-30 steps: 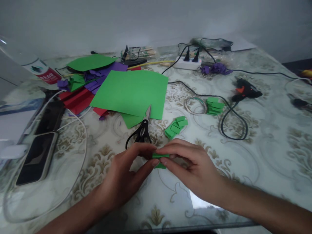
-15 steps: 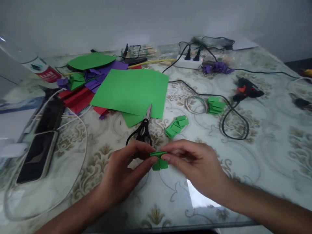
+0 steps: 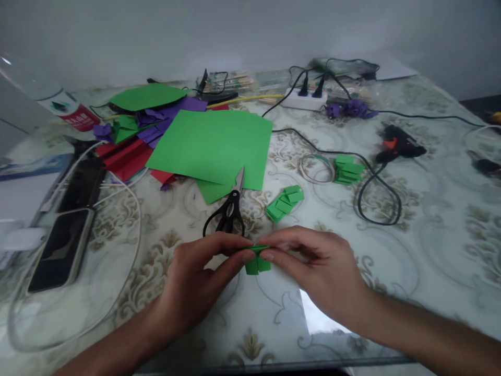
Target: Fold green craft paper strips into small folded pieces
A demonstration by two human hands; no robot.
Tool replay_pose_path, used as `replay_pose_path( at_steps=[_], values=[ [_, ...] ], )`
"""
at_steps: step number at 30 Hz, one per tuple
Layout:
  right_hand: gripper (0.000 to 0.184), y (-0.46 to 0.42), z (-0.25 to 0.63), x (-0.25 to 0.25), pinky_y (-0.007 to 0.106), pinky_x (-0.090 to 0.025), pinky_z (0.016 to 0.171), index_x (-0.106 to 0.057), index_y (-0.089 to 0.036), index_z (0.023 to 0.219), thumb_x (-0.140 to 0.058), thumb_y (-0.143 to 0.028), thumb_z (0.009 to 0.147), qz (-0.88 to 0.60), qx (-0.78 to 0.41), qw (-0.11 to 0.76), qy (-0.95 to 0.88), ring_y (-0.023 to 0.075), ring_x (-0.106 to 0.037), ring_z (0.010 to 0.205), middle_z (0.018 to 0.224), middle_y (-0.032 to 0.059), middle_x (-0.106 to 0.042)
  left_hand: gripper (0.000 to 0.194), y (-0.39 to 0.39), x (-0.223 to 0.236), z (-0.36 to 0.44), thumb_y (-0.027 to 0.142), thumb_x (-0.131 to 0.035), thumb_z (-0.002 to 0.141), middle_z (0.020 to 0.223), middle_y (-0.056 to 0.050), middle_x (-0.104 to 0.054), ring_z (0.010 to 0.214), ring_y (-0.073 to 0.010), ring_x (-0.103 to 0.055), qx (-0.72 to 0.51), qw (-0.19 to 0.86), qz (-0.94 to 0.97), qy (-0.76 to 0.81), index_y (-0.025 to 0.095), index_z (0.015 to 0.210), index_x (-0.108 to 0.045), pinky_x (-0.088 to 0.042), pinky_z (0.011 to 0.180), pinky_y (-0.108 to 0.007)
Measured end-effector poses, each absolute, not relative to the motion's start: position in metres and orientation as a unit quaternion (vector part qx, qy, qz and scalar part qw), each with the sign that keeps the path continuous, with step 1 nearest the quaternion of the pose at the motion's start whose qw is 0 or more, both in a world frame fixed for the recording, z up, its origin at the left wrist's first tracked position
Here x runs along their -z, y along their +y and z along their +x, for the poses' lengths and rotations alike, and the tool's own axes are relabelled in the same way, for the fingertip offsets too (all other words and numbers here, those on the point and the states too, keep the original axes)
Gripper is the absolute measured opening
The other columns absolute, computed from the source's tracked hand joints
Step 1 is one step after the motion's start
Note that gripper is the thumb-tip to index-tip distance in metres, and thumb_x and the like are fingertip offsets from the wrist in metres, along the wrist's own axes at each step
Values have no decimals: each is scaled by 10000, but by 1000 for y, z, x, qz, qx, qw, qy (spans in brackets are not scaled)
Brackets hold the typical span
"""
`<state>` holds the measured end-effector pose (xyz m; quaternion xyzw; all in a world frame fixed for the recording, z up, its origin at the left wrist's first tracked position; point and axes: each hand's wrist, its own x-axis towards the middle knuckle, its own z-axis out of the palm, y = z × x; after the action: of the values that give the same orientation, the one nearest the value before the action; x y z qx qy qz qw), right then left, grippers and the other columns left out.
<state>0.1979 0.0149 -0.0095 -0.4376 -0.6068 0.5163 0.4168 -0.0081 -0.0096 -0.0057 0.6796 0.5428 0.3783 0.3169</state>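
Observation:
Between my two hands is a small folded piece of green paper (image 3: 258, 265), its lower flaps hanging below my fingers. My left hand (image 3: 207, 274) pinches its left end between thumb and forefinger. The right end is pinched the same way by my right hand (image 3: 319, 261). Just beyond my left hand lie black-handled scissors (image 3: 230, 209), their blades resting over a large green paper sheet (image 3: 215, 146). A stack of folded green paper pieces (image 3: 285, 202) lies beyond my fingertips, and another green stack (image 3: 347, 170) is farther right.
A glue gun (image 3: 401, 143) with a looped cord lies at the right. Behind stands a white power strip (image 3: 303, 100). Beside the green stack sits a roll of tape (image 3: 317, 169). Left are a phone (image 3: 60, 250), a white cable (image 3: 138, 230), a bottle (image 3: 66, 107) and red paper (image 3: 127, 158).
My left fingertips have shifted slightly right along the green paper's folded edge, closer to my right fingers. The camera view has moved a little; other things stay in place.

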Motion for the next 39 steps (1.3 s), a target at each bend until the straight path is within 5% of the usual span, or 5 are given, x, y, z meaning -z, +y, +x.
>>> replay_pose_path(
  at_steps=[10,39],
  values=[
    [80,16,197,13,146,-620,713,-807,-208,966,-785,-212,889,-414,-591,386,-575,109,-783,775,867,-1,-834,101,-12,6,-8,141,-776,880,810,53,-817,660,-94,-750,-391,266,706,527,230,928,-776,-619,700,-151],
    [64,14,200,11,132,-545,665,-788,-219,966,-744,-187,932,-402,-471,382,-686,86,-721,728,831,-40,-796,91,-12,6,-8,145,-764,889,807,59,-807,672,-82,-742,-378,283,712,520,227,929,-764,-597,689,-130]
  ],
)
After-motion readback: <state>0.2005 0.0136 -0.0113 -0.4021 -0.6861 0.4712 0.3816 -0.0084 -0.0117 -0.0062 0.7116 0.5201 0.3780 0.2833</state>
